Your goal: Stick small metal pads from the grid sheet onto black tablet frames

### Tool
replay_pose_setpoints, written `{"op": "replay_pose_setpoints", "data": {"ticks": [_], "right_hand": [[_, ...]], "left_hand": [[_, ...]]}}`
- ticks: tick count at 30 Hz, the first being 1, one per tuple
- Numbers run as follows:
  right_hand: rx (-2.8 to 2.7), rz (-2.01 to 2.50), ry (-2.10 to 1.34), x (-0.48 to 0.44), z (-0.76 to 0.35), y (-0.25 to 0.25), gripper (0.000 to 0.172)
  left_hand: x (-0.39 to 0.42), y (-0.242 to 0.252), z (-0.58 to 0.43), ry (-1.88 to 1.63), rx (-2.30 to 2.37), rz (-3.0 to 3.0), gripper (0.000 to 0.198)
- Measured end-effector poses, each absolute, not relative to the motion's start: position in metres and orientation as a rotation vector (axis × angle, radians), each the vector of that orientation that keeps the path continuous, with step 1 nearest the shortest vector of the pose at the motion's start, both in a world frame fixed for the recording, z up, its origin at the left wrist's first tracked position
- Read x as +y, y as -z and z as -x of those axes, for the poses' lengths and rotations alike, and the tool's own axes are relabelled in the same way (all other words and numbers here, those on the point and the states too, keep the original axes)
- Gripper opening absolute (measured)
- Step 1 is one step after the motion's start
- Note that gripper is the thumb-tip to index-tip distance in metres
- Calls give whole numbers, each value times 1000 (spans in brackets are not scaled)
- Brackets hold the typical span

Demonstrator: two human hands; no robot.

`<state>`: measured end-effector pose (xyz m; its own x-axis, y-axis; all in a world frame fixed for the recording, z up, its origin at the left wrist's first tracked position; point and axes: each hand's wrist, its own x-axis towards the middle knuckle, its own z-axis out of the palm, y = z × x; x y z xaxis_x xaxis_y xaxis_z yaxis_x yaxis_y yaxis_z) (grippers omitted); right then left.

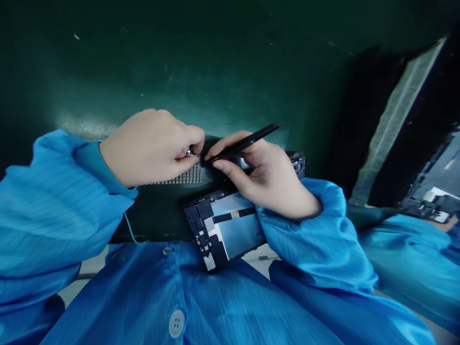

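My left hand [154, 146] is closed in a pinch, with a small shiny bit showing between thumb and forefinger; its kind is not clear. Just below these fingers lies a sheet of small grey squares [185, 176], partly covered by the hand. Black tweezers [253, 138] are gripped in my right hand [266, 175], their tips close to the left fingertips. Nearest my body, an opened device [240, 235] with a dark frame, a bluish panel and small parts rests tilted at the table's edge. Behind my right hand another dark device [299, 163] is mostly hidden.
The green table [179, 62] stretches ahead. On the right stands a black structure with a pale strip [398, 115]. Past it, a co-worker's blue sleeve [409, 249] and an opened device [434, 201] show at the right edge.
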<state>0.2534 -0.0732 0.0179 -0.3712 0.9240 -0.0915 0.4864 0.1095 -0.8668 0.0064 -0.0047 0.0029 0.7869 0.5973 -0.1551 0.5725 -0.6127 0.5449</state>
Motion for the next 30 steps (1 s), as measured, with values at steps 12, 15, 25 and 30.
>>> {"op": "replay_pose_setpoints", "data": {"ticks": [12, 15, 25, 30], "right_hand": [[-1123, 1593, -871, -194, -214, -23, 8], [-1146, 1558, -795, -201, -202, -12, 11], [-1427, 1583, -834, -184, -216, -29, 25], [-1706, 1471, -902, -125, -238, -30, 13]], "left_hand": [[-5, 1, -4, -172, 860, -2340, 20], [-6, 4, 0, -256, 873, -2281, 22], [-5, -5, -1, -159, 880, -2304, 35], [-4, -14, -5, 8, 920, -2319, 36]]}}
